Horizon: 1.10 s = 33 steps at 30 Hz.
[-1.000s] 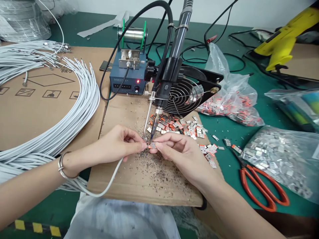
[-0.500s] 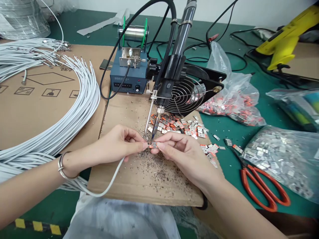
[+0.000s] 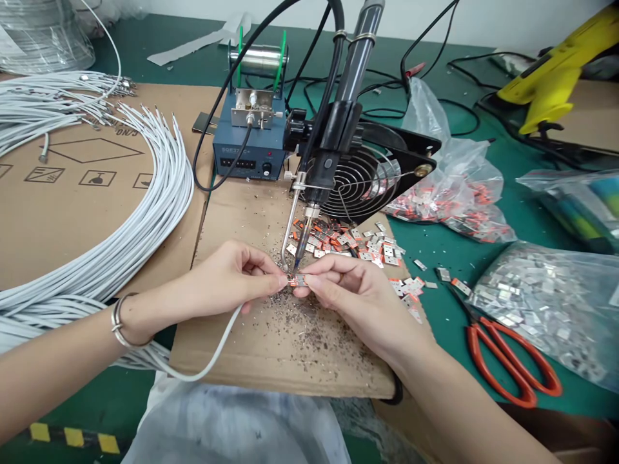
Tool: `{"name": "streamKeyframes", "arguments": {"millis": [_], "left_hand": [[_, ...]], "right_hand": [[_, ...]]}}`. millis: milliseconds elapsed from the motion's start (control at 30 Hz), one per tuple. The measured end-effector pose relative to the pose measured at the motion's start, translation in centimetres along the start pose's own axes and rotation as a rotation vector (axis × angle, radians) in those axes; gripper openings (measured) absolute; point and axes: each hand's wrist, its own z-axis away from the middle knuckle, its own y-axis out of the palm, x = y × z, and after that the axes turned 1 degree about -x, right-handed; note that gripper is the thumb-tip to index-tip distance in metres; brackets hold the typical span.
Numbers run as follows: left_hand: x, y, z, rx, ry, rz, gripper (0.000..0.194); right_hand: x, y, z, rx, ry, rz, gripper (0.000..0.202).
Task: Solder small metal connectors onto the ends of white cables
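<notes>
left grip (image 3: 242, 278) near right grip (image 3: 355, 293), both seemingly tight

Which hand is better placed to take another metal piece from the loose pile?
Probably the right hand: it is nearer the loose pile, though it pinches a metal piece; the left hand, farther off, holds a white cable.

I see a green tabletop (image 3: 169, 29) on my feed, carrying a printed cardboard sheet (image 3: 72, 225) at nine o'clock and a debris-strewn cardboard piece (image 3: 338, 374) at six. On the green, I find a pale strip (image 3: 191, 49) at eleven, a clear bag of orange-marked pieces (image 3: 452, 203) at two, a bag of silvery pieces (image 3: 546, 309) just past three, and red-handled scissors (image 3: 476, 325) at four.
</notes>
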Motion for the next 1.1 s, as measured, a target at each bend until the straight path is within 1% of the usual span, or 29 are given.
{"name": "streamKeyframes", "arguments": {"millis": [133, 400, 633, 867, 1100], "left_hand": [[0.06, 0.07, 0.02, -0.007, 0.0, -0.018, 0.016], [0.33, 0.09, -0.08, -0.011, 0.013, -0.057, 0.02], [0.58, 0.02, 0.08, 0.027, 0.088, -0.047, 0.019], [0.59, -0.11, 0.07, 0.014, 0.081, -0.088, 0.022], [0.41, -0.06, 0.09, 0.001, 0.084, -0.077, 0.019]], "right_hand": [[0.02, 0.04, -0.11, -0.009, 0.005, 0.039, 0.015], [-0.12, 0.05, -0.08, -0.008, -0.021, 0.102, 0.012], [0.11, -0.01, -0.22, 0.002, -0.008, 0.101, 0.009], [0.01, 0.05, -0.03, -0.004, -0.026, 0.091, 0.006], [-0.17, 0.04, -0.04, -0.001, -0.042, 0.069, 0.006]]}}
